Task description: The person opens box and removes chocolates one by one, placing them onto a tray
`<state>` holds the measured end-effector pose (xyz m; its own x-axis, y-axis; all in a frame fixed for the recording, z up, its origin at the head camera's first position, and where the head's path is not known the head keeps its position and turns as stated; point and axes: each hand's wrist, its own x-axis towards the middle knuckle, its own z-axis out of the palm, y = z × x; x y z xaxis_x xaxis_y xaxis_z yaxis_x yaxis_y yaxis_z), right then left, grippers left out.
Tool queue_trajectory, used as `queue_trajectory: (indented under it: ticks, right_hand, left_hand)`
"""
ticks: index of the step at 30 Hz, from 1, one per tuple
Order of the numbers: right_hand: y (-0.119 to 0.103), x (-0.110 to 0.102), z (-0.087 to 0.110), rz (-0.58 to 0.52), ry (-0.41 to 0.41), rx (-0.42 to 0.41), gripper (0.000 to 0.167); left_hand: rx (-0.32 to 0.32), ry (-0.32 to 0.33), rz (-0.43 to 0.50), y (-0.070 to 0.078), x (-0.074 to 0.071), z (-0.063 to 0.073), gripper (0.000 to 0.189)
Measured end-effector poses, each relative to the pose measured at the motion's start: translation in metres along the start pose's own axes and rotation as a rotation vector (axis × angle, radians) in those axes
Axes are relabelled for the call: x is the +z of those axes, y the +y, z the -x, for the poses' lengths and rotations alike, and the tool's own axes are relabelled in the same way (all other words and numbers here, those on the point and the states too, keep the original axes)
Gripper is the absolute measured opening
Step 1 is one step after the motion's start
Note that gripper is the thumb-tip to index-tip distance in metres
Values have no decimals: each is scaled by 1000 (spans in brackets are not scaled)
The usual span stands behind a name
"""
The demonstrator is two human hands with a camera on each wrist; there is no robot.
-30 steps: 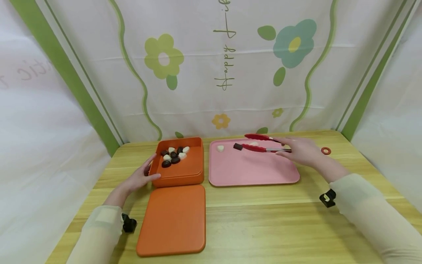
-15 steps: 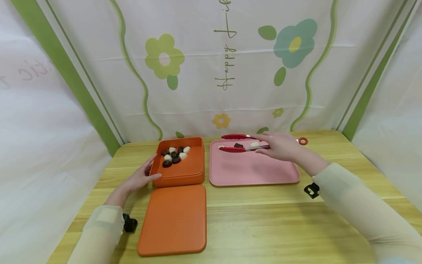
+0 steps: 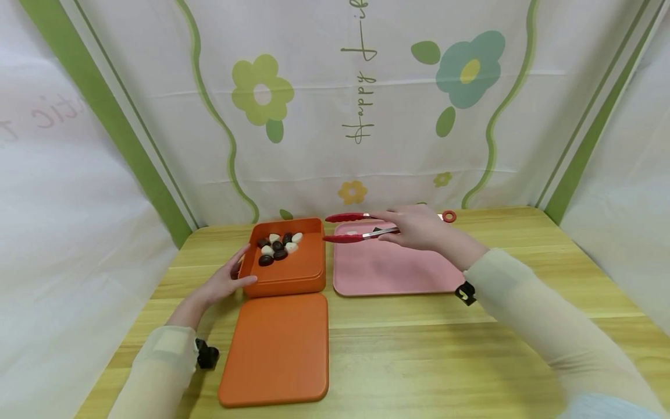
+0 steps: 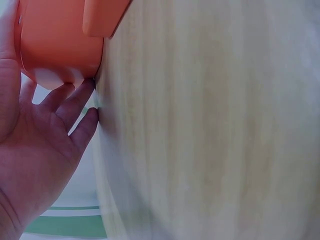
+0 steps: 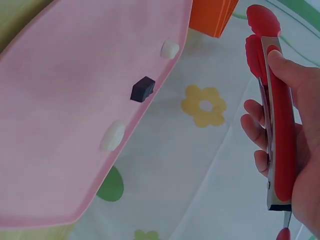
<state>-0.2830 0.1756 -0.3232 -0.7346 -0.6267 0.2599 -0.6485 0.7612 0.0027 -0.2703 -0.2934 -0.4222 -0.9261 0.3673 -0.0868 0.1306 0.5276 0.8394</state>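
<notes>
My right hand [image 3: 416, 227] holds a pair of red-tipped metal tongs [image 3: 346, 238] above the far left corner of the pink tray [image 3: 392, 273]. The tips of the tongs are spread, and nothing shows between them. On the tray, in the right wrist view, lie a white piece [image 5: 170, 49], a dark cube-like piece [image 5: 143, 89] and another white piece [image 5: 113, 136]. My left hand [image 3: 222, 284] rests against the left side of the orange box [image 3: 300, 270], fingers extended along its outer wall. Inside the box are several dark and white chocolate-like pieces [image 3: 277, 245].
A flat orange lid [image 3: 274, 352] lies on the wooden table [image 3: 408, 355] in front of the box. A white cloth with printed flowers [image 3: 262, 93] hangs behind the table, and white cloth flanks both sides.
My right hand has carried the tongs leftward across the tray, from its right half to near the box's right edge. My left hand has stayed at the box.
</notes>
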Motion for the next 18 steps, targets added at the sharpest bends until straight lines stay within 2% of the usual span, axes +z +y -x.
queue_trajectory:
  ticks: [6,13,18]
  right_hand:
    - [-10,4,-16,-7,-27,-25,56]
    - [-22,10,-31,-7,-18,-82,53]
    - [-32,12,-44,6,-64,-80,54]
  left_hand:
    - [21,10,13,-2,1,0,87]
    - [19,12,-7,0,1,0,87]
    - [16,11,-2,-1,0,-1,87]
